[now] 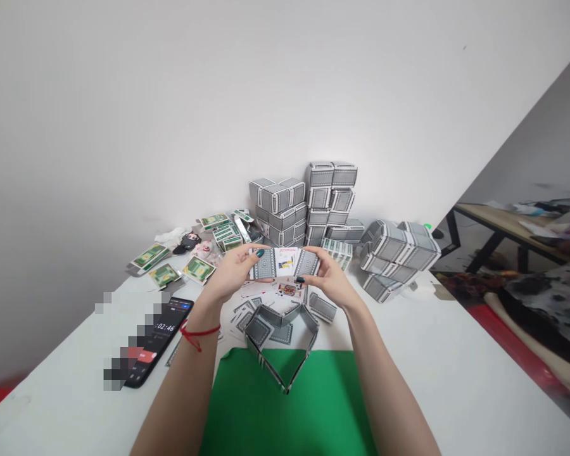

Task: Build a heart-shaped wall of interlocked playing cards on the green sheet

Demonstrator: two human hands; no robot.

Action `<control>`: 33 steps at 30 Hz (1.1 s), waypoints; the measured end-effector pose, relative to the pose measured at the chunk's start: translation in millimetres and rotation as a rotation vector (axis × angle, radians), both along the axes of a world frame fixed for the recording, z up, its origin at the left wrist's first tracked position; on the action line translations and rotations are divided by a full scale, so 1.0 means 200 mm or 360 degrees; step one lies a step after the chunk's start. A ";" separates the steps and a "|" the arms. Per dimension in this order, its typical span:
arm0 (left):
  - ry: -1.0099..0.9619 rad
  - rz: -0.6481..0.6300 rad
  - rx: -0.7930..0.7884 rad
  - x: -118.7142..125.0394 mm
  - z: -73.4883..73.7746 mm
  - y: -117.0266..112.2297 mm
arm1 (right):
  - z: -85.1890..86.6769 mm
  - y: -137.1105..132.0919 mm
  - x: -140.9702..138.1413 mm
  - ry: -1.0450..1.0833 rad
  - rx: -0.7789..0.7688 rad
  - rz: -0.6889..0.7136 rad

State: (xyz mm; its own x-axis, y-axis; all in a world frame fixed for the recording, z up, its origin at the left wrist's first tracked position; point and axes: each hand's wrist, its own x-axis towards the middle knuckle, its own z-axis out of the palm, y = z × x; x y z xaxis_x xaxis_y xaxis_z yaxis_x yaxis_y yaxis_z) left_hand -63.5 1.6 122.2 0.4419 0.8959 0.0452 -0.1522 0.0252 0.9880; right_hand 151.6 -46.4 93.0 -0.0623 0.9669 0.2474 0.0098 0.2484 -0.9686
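Note:
Between both hands I hold up a folded playing card (pixel 285 262), its grey patterned ends bent beside a white face panel. My left hand (pixel 238 269) pinches the left end, thumb on top. At the right end my right hand (pixel 329 275) grips with thumb and fingers. Below them a heart-shaped frame of folded playing cards (pixel 308 339) stands partly on a green mat (pixel 289 411). Loose playing cards (pixel 280 334) lie scattered inside and behind the frame. A small folded card piece (pixel 323 306) rests right of it.
Stacked card blocks (pixel 281 218), a taller card stack (pixel 331 196) and a right-hand card stack (pixel 399 253) stand behind. Green-and-white card boxes (pixel 225 234) lie at the back left. A phone (pixel 159 342) showing a timer lies left. Another table (pixel 494 221) is at far right.

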 end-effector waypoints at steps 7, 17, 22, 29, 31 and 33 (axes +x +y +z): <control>0.0180 -0.0034 0.0065 -0.01 0.03 -0.02 | 0.00 0.00 -0.01 0.0007 -0.0054 0.0040; 0.0288 -0.0063 0.0198 0.06 -0.01 -0.03 | 0.01 -0.02 -0.06 -0.0034 -0.0103 0.0127; 0.0285 -0.0003 0.0321 0.09 -0.04 0.00 | 0.01 -0.02 -0.06 -0.0009 -0.0104 0.0113; 0.0087 -0.0127 0.0262 0.13 -0.02 -0.04 | 0.01 -0.03 -0.06 -0.0125 -0.0076 0.0107; 0.0133 -0.0177 0.0238 0.14 -0.01 -0.05 | 0.00 -0.03 -0.06 -0.0160 -0.0095 0.0099; 0.0201 -0.0217 0.0239 0.14 -0.01 -0.06 | -0.01 -0.03 -0.06 -0.0173 -0.0123 0.0104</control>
